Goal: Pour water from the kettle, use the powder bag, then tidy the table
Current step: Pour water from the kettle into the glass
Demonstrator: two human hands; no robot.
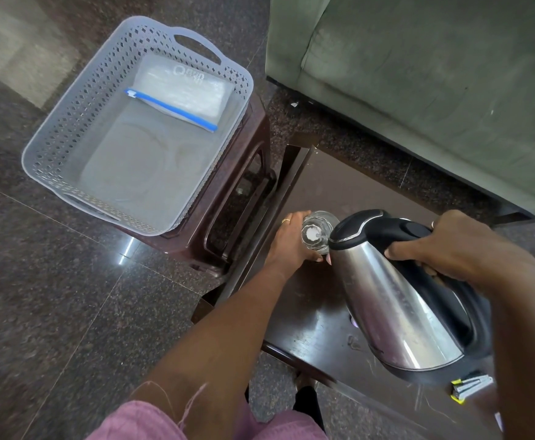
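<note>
Two grips, lower right: left hand (291,241) encircles glass (318,231), right hand (450,246) clasps kettle (396,300), apparently pouring; overtilting overshoots.

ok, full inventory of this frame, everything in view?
kettle: 1, steel with black handle, tilted over the table, spout at the glass
glass: 1, clear, on the table's far left part
bag: 1, clear with blue zip strip, in the basket's far end
basket: 1, grey, on the stool
stool: 1, dark brown, left of the table
table: 1, dark brown, in front of the person
metal item: 1, silver and yellow, near edge of the table; kind unclear
sofa: 1, green, beyond the table
floor: 1, dark speckled stone
left hand: 1, grips the glass
right hand: 1, grips the kettle's handle
</note>
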